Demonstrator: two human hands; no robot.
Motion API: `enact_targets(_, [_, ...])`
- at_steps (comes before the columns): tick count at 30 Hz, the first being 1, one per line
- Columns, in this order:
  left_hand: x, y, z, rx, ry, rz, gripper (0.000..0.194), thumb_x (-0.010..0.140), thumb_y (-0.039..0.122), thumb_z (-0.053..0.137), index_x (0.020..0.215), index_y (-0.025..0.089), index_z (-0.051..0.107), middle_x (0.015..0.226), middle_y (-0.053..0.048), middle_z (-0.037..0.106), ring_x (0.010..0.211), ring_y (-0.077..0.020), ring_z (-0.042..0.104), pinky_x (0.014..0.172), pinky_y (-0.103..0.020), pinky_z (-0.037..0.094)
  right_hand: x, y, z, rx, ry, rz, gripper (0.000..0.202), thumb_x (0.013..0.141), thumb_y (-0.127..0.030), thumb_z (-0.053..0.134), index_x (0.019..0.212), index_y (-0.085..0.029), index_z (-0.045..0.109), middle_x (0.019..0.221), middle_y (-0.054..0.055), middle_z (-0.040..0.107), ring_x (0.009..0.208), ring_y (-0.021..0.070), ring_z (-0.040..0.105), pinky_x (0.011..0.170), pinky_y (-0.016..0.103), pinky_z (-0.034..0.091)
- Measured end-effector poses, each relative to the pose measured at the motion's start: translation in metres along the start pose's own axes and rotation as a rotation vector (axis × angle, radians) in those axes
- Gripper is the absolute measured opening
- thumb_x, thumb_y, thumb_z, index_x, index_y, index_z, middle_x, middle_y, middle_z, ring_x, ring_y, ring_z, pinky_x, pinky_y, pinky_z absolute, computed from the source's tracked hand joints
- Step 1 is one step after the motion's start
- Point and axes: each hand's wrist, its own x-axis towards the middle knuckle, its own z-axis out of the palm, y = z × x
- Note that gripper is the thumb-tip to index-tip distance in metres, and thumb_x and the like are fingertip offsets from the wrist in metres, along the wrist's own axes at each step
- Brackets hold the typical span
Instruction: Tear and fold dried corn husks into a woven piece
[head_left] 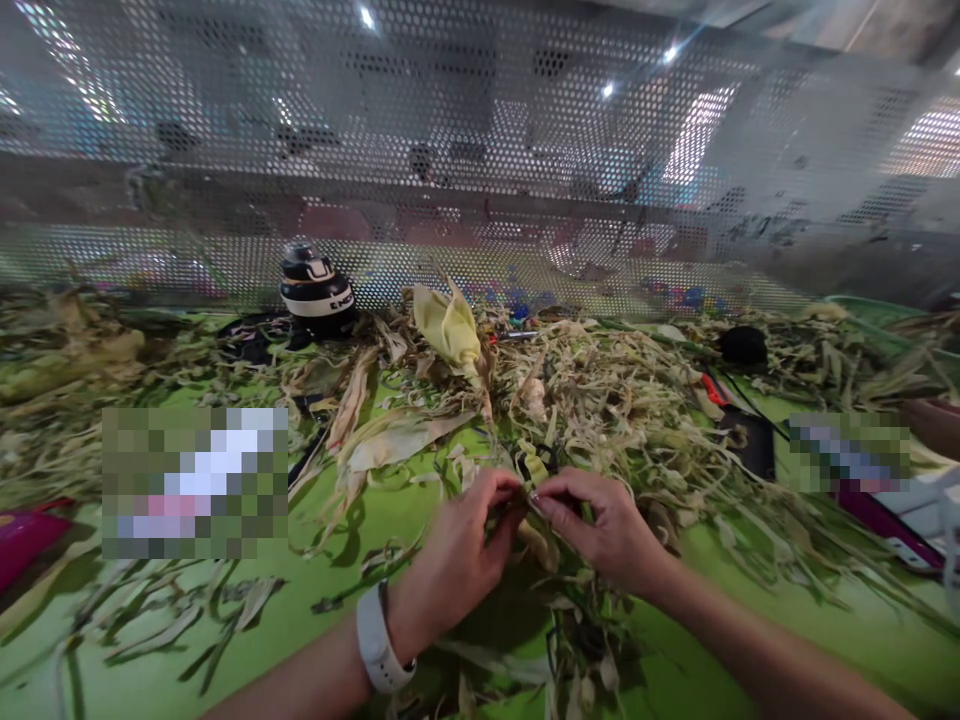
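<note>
My left hand (469,545) and my right hand (604,525) meet fingertip to fingertip over the green table (315,610). Both are closed in a pinch at a small pale green piece of husk (534,465), part of which sticks up past the fingers. Some of what they grip is hidden behind the fingers. Around my wrists and below the hands lie dried strips of husk (585,640). Just beyond stands a larger yellow-green folded husk (450,330) on a thin stem. Long pale husks (390,450) spread out to its left.
A heap of shredded dry husk (615,390) covers the table's middle and right. A black-and-white bottle (319,295) stands at the back left, before a perforated metal screen (465,130). A dark flat case (750,445) lies right. Another person's hand (934,425) shows at the right edge.
</note>
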Motion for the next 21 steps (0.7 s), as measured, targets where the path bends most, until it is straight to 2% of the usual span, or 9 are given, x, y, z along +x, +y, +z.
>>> enact_targets(2, [0.0003,0.0009,-0.0001,0.012,-0.013,0.022,0.015,0.085,0.017,0.048,0.099,0.023,0.047,0.095,-0.004,0.066,0.089,-0.0170,0.064,0.076,-0.026,0.047,-0.0003,0.0035,0.0020,0.080,0.018,0.095,0.012,0.084,-0.030,0.056,0.086,-0.019,0.059,0.074,0.002,0.063,0.068,0.0139,0.059,0.062,0.024,0.046])
enact_targets(5, [0.0005,-0.0006,-0.0004,0.005,-0.046,0.041,0.019,0.085,0.015,0.047,0.102,0.023,0.046,0.097,-0.005,0.066,0.091,-0.0177,0.064,0.077,-0.027,0.047,-0.0002,0.0089,0.0051,0.245,0.020,0.228,0.019,0.082,-0.034,0.060,0.091,-0.019,0.051,0.071,-0.001,0.059,0.066,0.0123,0.058,0.058,0.021,0.046])
enact_targets(9, [-0.0005,-0.0040,-0.0027,0.043,-0.094,0.091,0.020,0.084,0.013,0.047,0.101,0.023,0.046,0.092,-0.004,0.065,0.086,-0.0179,0.064,0.076,-0.027,0.047,0.0030,0.0072,0.0023,0.501,-0.065,0.356,0.031,0.078,-0.044,0.063,0.087,-0.019,0.048,0.066,-0.004,0.054,0.056,0.0092,0.054,0.049,0.019,0.047])
enact_targets(12, [-0.0017,-0.0034,-0.0053,0.142,-0.121,0.190,0.025,0.080,0.007,0.049,0.100,0.022,0.048,0.092,-0.005,0.063,0.084,-0.0181,0.061,0.075,-0.027,0.047,0.0053,0.0030,-0.0026,0.644,-0.164,0.438,0.033,0.079,-0.048,0.060,0.084,-0.017,0.049,0.062,-0.005,0.055,0.049,0.0084,0.054,0.048,0.021,0.049])
enact_targets(16, [-0.0032,-0.0006,-0.0064,0.260,-0.180,0.309,0.025,0.080,0.006,0.048,0.099,0.021,0.047,0.092,-0.006,0.061,0.084,-0.0174,0.059,0.076,-0.026,0.047,0.0052,0.0032,-0.0043,0.655,-0.275,0.548,0.034,0.078,-0.048,0.060,0.082,-0.019,0.043,0.050,-0.008,0.056,0.033,0.0083,0.050,0.031,0.017,0.040])
enact_targets(21, [-0.0043,0.0003,-0.0064,0.362,-0.211,0.397,0.024,0.081,0.006,0.044,0.101,0.019,0.043,0.092,-0.007,0.059,0.085,-0.0181,0.057,0.076,-0.028,0.047,0.0053,0.0048,-0.0042,0.524,-0.317,0.547,0.017,0.080,-0.033,0.056,0.081,-0.021,0.043,0.041,-0.011,0.049,0.026,0.0076,0.045,0.025,0.013,0.032])
